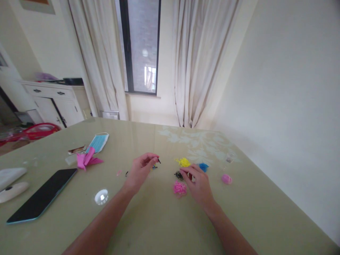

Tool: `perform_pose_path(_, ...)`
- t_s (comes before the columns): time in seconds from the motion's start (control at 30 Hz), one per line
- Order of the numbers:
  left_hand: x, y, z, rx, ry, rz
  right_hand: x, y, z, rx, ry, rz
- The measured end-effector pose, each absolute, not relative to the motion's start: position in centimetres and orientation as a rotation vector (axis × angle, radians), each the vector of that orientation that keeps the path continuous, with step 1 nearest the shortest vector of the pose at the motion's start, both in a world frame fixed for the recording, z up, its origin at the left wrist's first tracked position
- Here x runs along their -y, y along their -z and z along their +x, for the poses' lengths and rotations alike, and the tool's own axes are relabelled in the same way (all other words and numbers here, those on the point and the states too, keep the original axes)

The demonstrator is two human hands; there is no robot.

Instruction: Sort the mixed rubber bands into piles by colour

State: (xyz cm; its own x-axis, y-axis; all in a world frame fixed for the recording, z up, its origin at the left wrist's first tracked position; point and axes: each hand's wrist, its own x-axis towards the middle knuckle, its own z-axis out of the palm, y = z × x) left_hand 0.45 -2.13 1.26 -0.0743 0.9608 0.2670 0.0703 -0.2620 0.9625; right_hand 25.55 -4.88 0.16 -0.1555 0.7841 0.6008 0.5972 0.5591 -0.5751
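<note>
My left hand [143,169] is closed in a pinch on a short, thin black piece [159,160], too small to identify. Just below those fingertips some small yellow and blue bits [154,166] show, partly hidden by the hand. My right hand [195,179] is pinched at the edge of a pile of black bands [179,175]; whatever lies between its fingertips cannot be made out. Around it are piles of thin rubber bands: yellow bands [183,162] behind, blue bands [204,167] beyond the knuckles, pink bands [180,188] nearer me.
A pink round lump [226,179] sits right of my hands. On the left lie a tablet-like dark slab [42,196], a clear dome [101,197], pink folded paper [87,159] and a blue face mask [98,142]. A wall [292,106] borders the table's right side.
</note>
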Motion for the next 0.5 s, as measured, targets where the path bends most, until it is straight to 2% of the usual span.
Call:
perform_pose_path(0.17,3.7,-1.0,2.3,-1.045,-1.359,1.544,6.6,-0.9,23.7,1.805,-0.400,-1.039)
perform_pose_path(0.33,4.4,0.0,3.5,-0.957,-1.247,1.582,7.4,-1.1,23.0,1.804,-0.407,-1.008)
perform_pose_path(0.5,4.9,-0.9,3.5,-0.939,-1.228,1.543,7.3,-1.6,23.2,1.732,-0.446,-1.016)
